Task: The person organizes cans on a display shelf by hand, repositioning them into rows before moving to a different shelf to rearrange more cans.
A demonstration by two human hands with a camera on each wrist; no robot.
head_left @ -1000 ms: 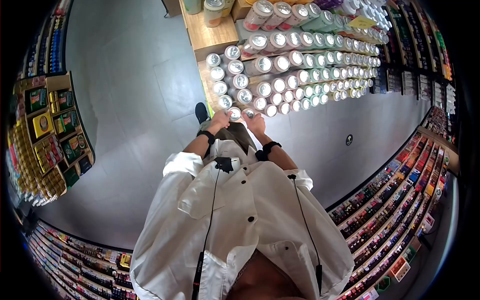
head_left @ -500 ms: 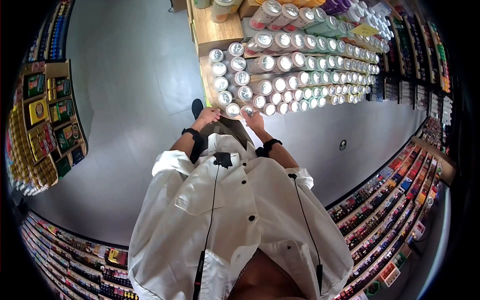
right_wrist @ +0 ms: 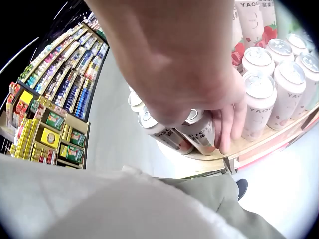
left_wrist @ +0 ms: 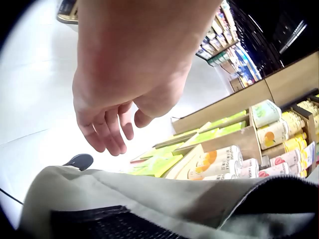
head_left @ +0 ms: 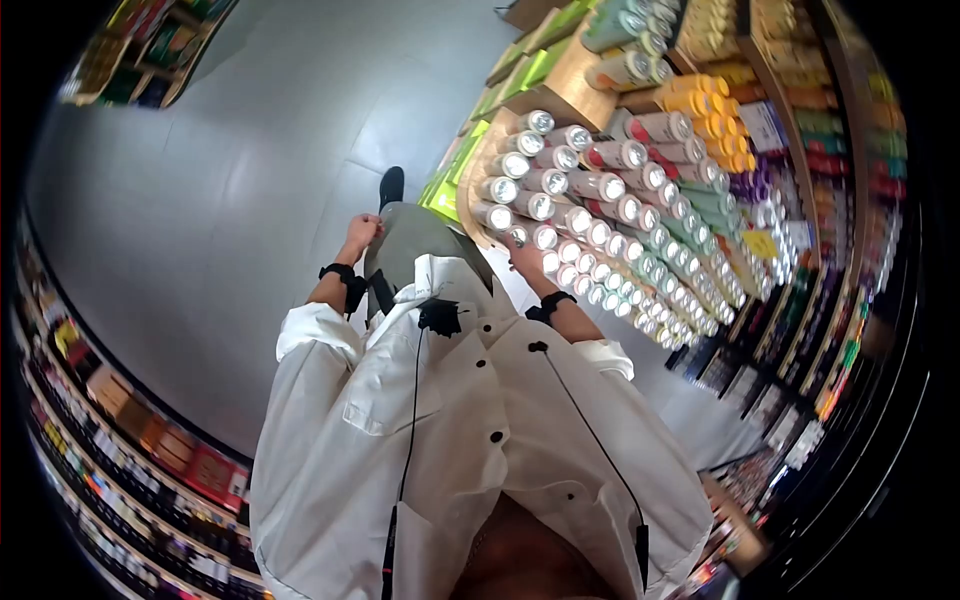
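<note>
In the right wrist view the right hand point(right_wrist: 199, 99) grips a pale can point(right_wrist: 200, 132) at the rounded corner of a wooden shelf point(right_wrist: 244, 147); its fingers curl round the can's side. Another can point(right_wrist: 162, 130) stands beside it, and white cans with strawberry prints point(right_wrist: 259, 102) stand across from the fingers. The head view has the right hand point(head_left: 522, 258) at the near end of the can rows point(head_left: 545, 180). Away from the shelf, the left hand point(head_left: 362, 232) hangs by the trouser leg. Its fingers point(left_wrist: 112, 130) are loosely bent and hold nothing in the left wrist view.
Green-fronted boxes point(head_left: 455, 170) line the shelf's side. Orange-capped bottles point(head_left: 715, 115) stand behind the cans. A stocked display stand point(head_left: 165, 50) is at the upper left, and curved product shelves point(head_left: 130, 440) run along the lower left. A shoe point(head_left: 392, 185) is on the grey floor point(head_left: 270, 150).
The head view has turned, so the can rows now slant down to the right. My left hand has moved left, away from the cans; my right hand stays at the shelf corner.
</note>
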